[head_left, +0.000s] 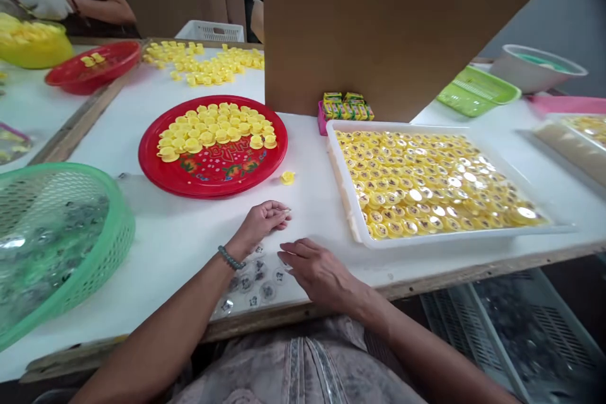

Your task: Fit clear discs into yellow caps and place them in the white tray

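My left hand (266, 219) is closed in a pinch above the white table, just below a single yellow cap-like piece (287, 178). A small pale bit shows at its fingertips, too small to name. My right hand (318, 270) reaches in from the right, its fingers stretched to the left and slightly apart. Its lower fingertips are beside a group of clear round discs (267, 291) with dark printed figures, lying at the table's front edge. Behind my left hand, a red round tray (213, 186) holds many yellow pieces in rows.
At the right, a white tray (348, 202) is filled with yellow pieces bearing printed round tops. A green basket (124, 227) of clear discs stands left. Behind are loose yellow pieces (208, 69), a cardboard panel (379, 31), small boxes (348, 107) and a co-worker's gloved hand (45, 3).
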`<state>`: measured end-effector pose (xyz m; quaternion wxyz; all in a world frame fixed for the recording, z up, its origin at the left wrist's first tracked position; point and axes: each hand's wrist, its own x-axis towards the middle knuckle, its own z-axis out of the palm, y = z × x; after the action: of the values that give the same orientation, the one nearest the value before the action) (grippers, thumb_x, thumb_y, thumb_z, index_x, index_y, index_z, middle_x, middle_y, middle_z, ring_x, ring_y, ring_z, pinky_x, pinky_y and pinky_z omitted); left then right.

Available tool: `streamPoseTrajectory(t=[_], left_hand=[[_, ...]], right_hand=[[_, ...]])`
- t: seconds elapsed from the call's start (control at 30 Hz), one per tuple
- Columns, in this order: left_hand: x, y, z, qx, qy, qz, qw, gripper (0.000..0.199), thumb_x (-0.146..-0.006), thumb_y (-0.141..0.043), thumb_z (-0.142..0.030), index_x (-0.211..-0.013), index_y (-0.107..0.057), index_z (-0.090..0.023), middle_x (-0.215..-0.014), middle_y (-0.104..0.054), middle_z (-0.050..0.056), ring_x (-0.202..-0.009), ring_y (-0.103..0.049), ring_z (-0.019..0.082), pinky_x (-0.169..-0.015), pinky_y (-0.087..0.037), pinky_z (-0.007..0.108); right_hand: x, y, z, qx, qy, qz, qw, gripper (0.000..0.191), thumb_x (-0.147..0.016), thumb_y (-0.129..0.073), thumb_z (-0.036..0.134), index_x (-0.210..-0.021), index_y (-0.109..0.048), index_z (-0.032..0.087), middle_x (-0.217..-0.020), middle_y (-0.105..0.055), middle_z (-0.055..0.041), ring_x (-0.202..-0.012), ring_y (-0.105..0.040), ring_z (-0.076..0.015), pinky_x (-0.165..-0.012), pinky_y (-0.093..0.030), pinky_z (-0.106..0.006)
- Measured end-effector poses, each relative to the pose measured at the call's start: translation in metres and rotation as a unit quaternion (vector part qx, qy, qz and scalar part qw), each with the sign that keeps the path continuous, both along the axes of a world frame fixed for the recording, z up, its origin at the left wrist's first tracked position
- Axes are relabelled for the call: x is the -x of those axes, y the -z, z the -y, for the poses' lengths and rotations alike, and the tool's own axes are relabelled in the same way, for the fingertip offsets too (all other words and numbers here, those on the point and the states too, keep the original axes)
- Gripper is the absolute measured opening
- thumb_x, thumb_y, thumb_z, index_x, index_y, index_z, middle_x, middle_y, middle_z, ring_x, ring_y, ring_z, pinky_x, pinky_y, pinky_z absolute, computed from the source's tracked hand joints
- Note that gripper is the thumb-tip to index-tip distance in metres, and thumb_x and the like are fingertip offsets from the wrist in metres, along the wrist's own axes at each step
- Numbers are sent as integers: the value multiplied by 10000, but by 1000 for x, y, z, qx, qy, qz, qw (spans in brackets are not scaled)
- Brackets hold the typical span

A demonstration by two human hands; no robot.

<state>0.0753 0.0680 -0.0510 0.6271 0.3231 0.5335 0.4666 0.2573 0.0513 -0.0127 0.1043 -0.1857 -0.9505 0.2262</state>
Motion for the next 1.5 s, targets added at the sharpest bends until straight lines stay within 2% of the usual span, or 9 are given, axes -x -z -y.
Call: streamPoseTrajectory(t=[0.2,0.43,0.63,0.87,0.93,1.13,1.3,1.4,1.5], left_hand=[[1,1,0,-24,34,-57,998,238,-720,-656,-269,-913,-617,-135,-823,-686,77,-763,-617,147,-718,-488,280],[4,1,2,-52,82,-109,989,246,-756,-603,-314,-926,-673,-149,-870,-692,78,-767,-609,165,-706,-487,291],[-3,-9,3,-82,67,-73,992,264,-743,-632,-339,-927,-702,-163,-828,-699,51,-713,-585,147,-697,-471,259],[-9,-8,5,-37,-9,-40,998,245,-676,-706,-319,-843,-692,-140,-748,-688,53,-670,-581,145,-639,-461,248],[-9,-8,5,-32,-25,-23,999,217,-676,-707,-302,-816,-686,-138,-745,-682,51,-679,-578,141,-638,-453,240],[-11,-12,4,-37,-56,-11,998,191,-679,-707,-308,-766,-668,-143,-690,-642,21,-638,-532,114,-618,-420,224],[-3,-14,0,-17,-6,21,1000,200,-681,-695,-318,-765,-672,-138,-651,-602,7,-597,-479,95,-593,-378,218],[2,-14,-3,11,52,53,997,167,-649,-692,-250,-761,-681,-127,-644,-598,12,-577,-469,93,-573,-355,220],[2,-12,-4,34,85,90,992,156,-643,-647,-189,-776,-683,-117,-621,-589,12,-569,-473,95,-572,-347,224]], right_hand=[[2,21,-2,-50,-4,70,996,204,-842,-490,57,-1008,-582,132,-1104,-588,-116,-992,-523,-211,-859,-481,-326],[2,38,-14,60,175,-116,976,202,-894,-440,138,-1004,-605,177,-1050,-614,-92,-954,-568,-185,-859,-480,-329],[13,29,-36,316,323,-268,851,178,-871,-524,307,-806,-618,170,-773,-605,-33,-713,-567,-135,-659,-496,-255],[26,40,-38,529,316,-392,683,189,-805,-627,349,-793,-632,161,-696,-632,-13,-639,-572,-111,-624,-451,-235],[28,42,-37,545,316,-401,665,188,-799,-637,348,-789,-634,160,-703,-635,-15,-646,-572,-110,-622,-439,-229],[26,45,-38,489,326,-345,732,254,-831,-584,384,-738,-631,152,-672,-613,-19,-639,-531,-111,-596,-416,-219],[10,32,-40,288,324,-228,872,186,-836,-576,333,-786,-629,161,-739,-609,-32,-656,-540,-134,-635,-454,-254],[1,18,-44,138,240,-175,945,215,-844,-559,210,-1054,-605,211,-1018,-600,-62,-842,-585,-158,-768,-475,-278],[-2,10,-47,98,130,-134,978,363,-879,-471,134,-1212,-528,266,-1106,-575,-62,-985,-570,-165,-845,-470,-287]])
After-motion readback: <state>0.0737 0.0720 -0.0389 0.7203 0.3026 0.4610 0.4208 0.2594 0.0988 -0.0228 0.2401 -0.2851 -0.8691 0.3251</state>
